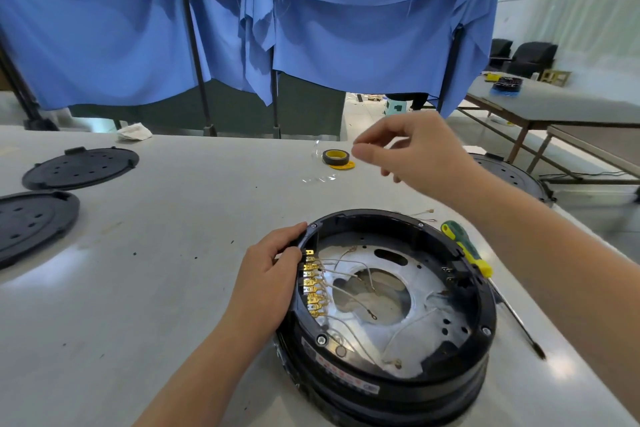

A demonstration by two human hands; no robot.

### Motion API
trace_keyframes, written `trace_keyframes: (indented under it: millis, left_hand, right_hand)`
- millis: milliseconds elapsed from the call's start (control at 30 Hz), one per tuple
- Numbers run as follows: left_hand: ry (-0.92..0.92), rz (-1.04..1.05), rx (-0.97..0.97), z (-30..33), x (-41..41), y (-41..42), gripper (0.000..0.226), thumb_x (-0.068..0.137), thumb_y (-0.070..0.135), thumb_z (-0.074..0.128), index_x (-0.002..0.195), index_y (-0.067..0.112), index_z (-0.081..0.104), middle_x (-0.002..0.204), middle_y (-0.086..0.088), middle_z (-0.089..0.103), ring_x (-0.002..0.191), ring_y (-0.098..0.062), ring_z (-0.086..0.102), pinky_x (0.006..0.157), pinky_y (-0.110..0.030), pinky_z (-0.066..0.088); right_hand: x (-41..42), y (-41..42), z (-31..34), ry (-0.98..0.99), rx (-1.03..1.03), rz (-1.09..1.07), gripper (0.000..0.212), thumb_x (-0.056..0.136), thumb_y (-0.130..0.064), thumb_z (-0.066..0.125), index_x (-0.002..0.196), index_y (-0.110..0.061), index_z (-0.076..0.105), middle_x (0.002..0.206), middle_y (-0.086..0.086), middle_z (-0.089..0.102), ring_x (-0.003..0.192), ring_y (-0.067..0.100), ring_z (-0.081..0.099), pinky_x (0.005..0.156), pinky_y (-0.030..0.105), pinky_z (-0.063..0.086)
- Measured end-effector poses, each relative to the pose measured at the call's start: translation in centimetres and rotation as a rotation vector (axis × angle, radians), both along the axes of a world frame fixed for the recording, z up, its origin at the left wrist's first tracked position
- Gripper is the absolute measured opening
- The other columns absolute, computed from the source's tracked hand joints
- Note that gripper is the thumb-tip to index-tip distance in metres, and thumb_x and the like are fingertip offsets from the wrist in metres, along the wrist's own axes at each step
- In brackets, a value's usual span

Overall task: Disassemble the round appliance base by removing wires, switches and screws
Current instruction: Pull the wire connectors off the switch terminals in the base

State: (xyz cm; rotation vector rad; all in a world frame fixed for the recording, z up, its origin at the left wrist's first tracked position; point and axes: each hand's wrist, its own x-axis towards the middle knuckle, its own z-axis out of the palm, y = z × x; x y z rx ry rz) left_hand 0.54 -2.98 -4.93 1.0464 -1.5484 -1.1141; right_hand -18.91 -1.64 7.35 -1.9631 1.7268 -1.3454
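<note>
A blue cloth (311,17) is hung across the far side at twelve o'clock, and below it the white table (180,253) is spread, on which the round appliance base (388,315) is set at five o'clock, its open side up so that white wires (349,295) and a row of brass terminals (313,284) are shown. The base's nine o'clock rim is gripped by the left hand (270,284), fingers curled over the edge, while the right hand (412,152) is held raised above the table toward one o'clock, thumb and forefinger pinched together, though whether anything is held there cannot be told. Two black round covers (81,168) are laid at ten o'clock, a green-and-yellow screwdriver (467,250) is laid touching the base's three o'clock side, and a yellow tape roll (334,157) is set at twelve o'clock.
</note>
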Motion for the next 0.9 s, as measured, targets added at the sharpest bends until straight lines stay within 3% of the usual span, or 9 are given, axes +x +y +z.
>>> trace_keyframes:
  millis: [133, 233, 367, 567, 733, 900]
  left_hand:
    - [-0.009, 0.002, -0.002, 0.1, 0.1, 0.0, 0.041, 0.091, 0.003, 0.046, 0.108, 0.034, 0.067, 0.109, 0.02, 0.066, 0.102, 0.002, 0.06, 0.077, -0.009, 0.043]
    - [-0.022, 0.003, -0.01, 0.1, 0.1, 0.1, 0.041, 0.091, 0.003, 0.046, 0.109, 0.033, 0.068, 0.109, 0.02, 0.066, 0.102, 0.003, 0.06, 0.076, -0.005, 0.042]
    - [-0.013, -0.004, -0.009, 0.3, 0.1, 0.2, 0.042, 0.091, 0.002, 0.046, 0.107, 0.036, 0.068, 0.106, 0.022, 0.067, 0.099, 0.006, 0.061, 0.074, -0.004, 0.044]
    - [-0.005, -0.019, -0.023, 0.3, 0.2, 0.4, 0.042, 0.092, 0.001, 0.046, 0.107, 0.034, 0.067, 0.105, 0.02, 0.068, 0.094, 0.011, 0.06, 0.069, 0.001, 0.042]
    - [0.001, -0.008, -0.017, 0.1, 0.2, 0.3, 0.043, 0.091, 0.002, 0.048, 0.104, 0.037, 0.068, 0.104, 0.021, 0.069, 0.098, 0.006, 0.061, 0.077, -0.01, 0.044]
    - [-0.015, -0.008, -0.039, 0.2, 0.2, 0.3, 0.042, 0.09, 0.0, 0.048, 0.106, 0.033, 0.069, 0.104, 0.021, 0.069, 0.096, 0.01, 0.06, 0.071, 0.001, 0.041]
  right_hand:
    - [-1.8, -1.8, 0.6, 0.217, 0.002, -0.082, 0.005, 0.082, -0.027, 0.072, 0.078, -0.028, 0.07, 0.07, -0.015, 0.063, 0.055, -0.011, 0.052, 0.052, 0.006, 0.04]
    - [-3.2, -3.6, -0.7, 0.382, 0.082, -0.152, 0.004, 0.083, -0.029, 0.071, 0.081, -0.025, 0.071, 0.075, -0.012, 0.063, 0.06, -0.002, 0.052, 0.058, 0.018, 0.04]
    - [-5.6, -5.8, -4.0, 0.517, 0.321, -0.212, 0.005, 0.084, -0.023, 0.069, 0.087, -0.021, 0.073, 0.084, -0.005, 0.065, 0.076, 0.012, 0.058, 0.063, 0.021, 0.04]
    - [-8.3, -7.0, -9.4, 0.431, 0.56, -0.213, 0.008, 0.081, -0.012, 0.068, 0.083, -0.016, 0.075, 0.083, -0.002, 0.068, 0.082, 0.016, 0.064, 0.074, 0.024, 0.046]
    - [-9.7, -7.3, -10.8, 0.321, 0.516, -0.235, 0.017, 0.081, -0.015, 0.071, 0.097, -0.012, 0.076, 0.095, 0.004, 0.073, 0.091, 0.018, 0.066, 0.086, 0.028, 0.05]
    - [-10.9, -6.5, -10.8, 0.388, 0.499, -0.216, 0.026, 0.083, -0.022, 0.071, 0.108, -0.014, 0.07, 0.096, 0.0, 0.069, 0.088, 0.015, 0.061, 0.08, 0.024, 0.046]
